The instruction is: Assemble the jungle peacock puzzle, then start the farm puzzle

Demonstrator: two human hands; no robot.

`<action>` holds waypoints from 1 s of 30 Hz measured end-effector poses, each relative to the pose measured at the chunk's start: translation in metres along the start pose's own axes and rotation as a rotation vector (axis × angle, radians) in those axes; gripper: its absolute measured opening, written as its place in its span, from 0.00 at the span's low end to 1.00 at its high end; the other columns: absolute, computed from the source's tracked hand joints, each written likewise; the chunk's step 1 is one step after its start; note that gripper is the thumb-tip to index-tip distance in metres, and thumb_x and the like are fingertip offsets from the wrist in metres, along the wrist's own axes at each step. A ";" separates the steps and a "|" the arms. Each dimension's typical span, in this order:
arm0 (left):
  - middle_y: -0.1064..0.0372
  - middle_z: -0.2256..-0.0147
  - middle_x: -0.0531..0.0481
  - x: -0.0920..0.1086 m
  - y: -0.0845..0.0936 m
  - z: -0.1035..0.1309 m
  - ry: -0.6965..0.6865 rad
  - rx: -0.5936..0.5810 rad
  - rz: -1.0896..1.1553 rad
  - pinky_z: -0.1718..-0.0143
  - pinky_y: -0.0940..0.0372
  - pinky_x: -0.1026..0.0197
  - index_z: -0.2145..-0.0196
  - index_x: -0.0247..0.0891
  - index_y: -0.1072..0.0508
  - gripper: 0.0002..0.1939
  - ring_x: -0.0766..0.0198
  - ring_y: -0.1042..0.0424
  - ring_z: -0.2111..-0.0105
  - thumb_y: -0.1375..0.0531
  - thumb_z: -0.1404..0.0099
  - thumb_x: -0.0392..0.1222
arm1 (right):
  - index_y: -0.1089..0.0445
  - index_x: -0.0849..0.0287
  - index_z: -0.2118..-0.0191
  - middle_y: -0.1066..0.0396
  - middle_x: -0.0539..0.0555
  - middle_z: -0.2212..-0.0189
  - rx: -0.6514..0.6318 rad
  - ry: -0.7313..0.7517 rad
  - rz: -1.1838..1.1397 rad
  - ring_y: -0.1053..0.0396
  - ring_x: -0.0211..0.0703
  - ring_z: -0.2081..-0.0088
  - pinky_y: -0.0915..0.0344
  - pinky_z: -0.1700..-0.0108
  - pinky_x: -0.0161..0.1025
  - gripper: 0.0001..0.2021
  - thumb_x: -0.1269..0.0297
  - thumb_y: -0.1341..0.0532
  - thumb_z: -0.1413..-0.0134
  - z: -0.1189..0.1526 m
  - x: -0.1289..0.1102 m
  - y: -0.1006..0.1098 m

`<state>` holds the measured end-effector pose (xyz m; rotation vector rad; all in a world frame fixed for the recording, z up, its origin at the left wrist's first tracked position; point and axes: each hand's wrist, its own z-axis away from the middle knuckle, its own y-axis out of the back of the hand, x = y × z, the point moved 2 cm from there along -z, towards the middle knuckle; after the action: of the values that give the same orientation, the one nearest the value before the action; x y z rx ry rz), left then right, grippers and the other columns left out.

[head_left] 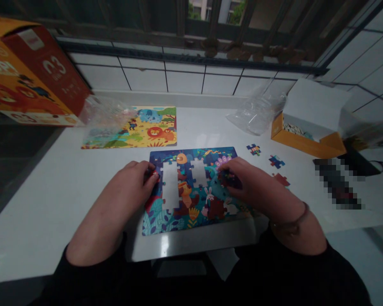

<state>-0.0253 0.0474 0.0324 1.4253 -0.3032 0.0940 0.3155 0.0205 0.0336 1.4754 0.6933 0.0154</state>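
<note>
A dark blue jigsaw puzzle with animals lies flat on the white counter before me. Two white gaps show in it: a tall one left of the middle and a shorter one in the upper middle. My left hand rests at the puzzle's left edge, its fingers curled and thumb near the index finger; what they pinch, if anything, is hidden. Over the right side, my right hand has thumb and index finger around a dark reddish puzzle piece, partly hidden. Loose puzzle pieces lie right of this hand.
Behind the puzzle is a yellow animal picture, partly under clear plastic. A large orange box stands at left. At right are a plastic bag, an open box with pieces inside, and a blurred dark object.
</note>
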 end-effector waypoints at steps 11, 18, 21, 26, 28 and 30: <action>0.21 0.53 0.38 0.010 -0.002 -0.001 -0.037 -0.026 0.039 0.48 0.27 0.47 0.49 0.38 0.20 0.12 0.48 0.21 0.55 0.41 0.22 0.44 | 0.27 0.60 0.39 0.23 0.66 0.42 0.129 -0.019 0.025 0.25 0.61 0.39 0.26 0.36 0.61 0.18 0.72 0.34 0.32 -0.017 -0.028 -0.021; 0.20 0.55 0.39 0.011 -0.002 -0.003 -0.037 -0.011 0.005 0.49 0.27 0.50 0.52 0.38 0.19 0.11 0.49 0.21 0.55 0.40 0.23 0.42 | 0.27 0.60 0.40 0.21 0.65 0.45 0.076 -0.066 0.049 0.23 0.63 0.40 0.25 0.39 0.60 0.20 0.70 0.29 0.35 -0.018 -0.019 -0.034; 0.20 0.56 0.40 0.010 -0.003 -0.003 -0.054 0.027 0.012 0.49 0.26 0.50 0.54 0.39 0.19 0.11 0.50 0.21 0.56 0.41 0.24 0.42 | 0.27 0.60 0.41 0.21 0.65 0.45 0.072 -0.067 0.041 0.23 0.62 0.42 0.25 0.40 0.59 0.19 0.71 0.31 0.36 -0.019 -0.019 -0.033; 0.18 0.56 0.38 0.009 -0.001 -0.005 -0.011 0.023 0.021 0.52 0.26 0.48 0.55 0.38 0.18 0.13 0.48 0.20 0.57 0.44 0.25 0.40 | 0.26 0.58 0.42 0.21 0.62 0.47 0.106 -0.006 -0.011 0.23 0.58 0.45 0.26 0.43 0.54 0.17 0.70 0.32 0.34 -0.025 -0.031 -0.025; 0.18 0.56 0.38 0.009 0.000 -0.006 -0.012 0.021 0.022 0.52 0.26 0.49 0.55 0.38 0.18 0.14 0.48 0.20 0.57 0.44 0.25 0.39 | 0.26 0.57 0.43 0.21 0.61 0.48 0.081 0.059 -0.025 0.23 0.56 0.46 0.27 0.43 0.51 0.15 0.70 0.32 0.33 -0.036 -0.041 -0.023; 0.18 0.56 0.39 0.009 0.000 -0.007 -0.026 0.018 0.022 0.52 0.27 0.49 0.56 0.38 0.18 0.13 0.48 0.20 0.57 0.44 0.25 0.38 | 0.26 0.58 0.45 0.21 0.60 0.49 0.044 0.130 -0.017 0.25 0.54 0.47 0.29 0.44 0.48 0.12 0.70 0.33 0.32 -0.052 -0.053 -0.025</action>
<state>-0.0154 0.0532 0.0341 1.4417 -0.3406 0.0964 0.2406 0.0417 0.0357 1.5205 0.8157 0.0846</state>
